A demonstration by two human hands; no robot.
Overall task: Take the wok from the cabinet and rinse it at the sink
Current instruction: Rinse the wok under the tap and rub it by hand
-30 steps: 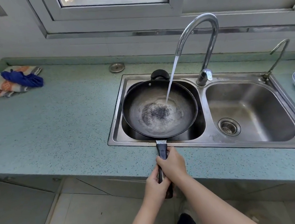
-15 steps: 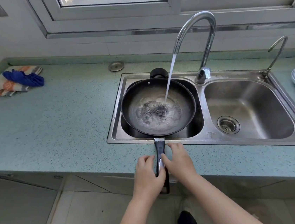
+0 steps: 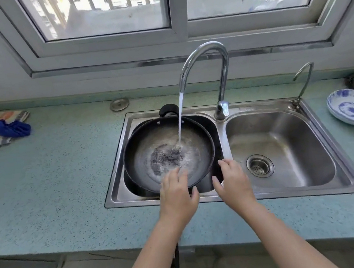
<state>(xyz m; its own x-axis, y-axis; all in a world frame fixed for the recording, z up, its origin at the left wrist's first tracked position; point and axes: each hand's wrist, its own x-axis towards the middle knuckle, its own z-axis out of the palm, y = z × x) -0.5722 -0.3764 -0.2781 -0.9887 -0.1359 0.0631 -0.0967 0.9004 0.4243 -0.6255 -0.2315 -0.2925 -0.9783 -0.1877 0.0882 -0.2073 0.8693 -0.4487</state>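
Over the left basin the wok sits under running water. My left hand and right hand are spread, gripping nothing. I'd steady the rim, swirl gently, avoid splashing.

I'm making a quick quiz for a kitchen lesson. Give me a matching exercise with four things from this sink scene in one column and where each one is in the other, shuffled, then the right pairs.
Things:
1. wok
2. blue and white plate
3. blue cloth
4. drain strainer

Places:
A. on the counter, far left
B. in the bottom of the right basin
C. in the left basin, under the running tap
D. on the counter, right of the sink

Pairs: 1-C, 2-D, 3-A, 4-B
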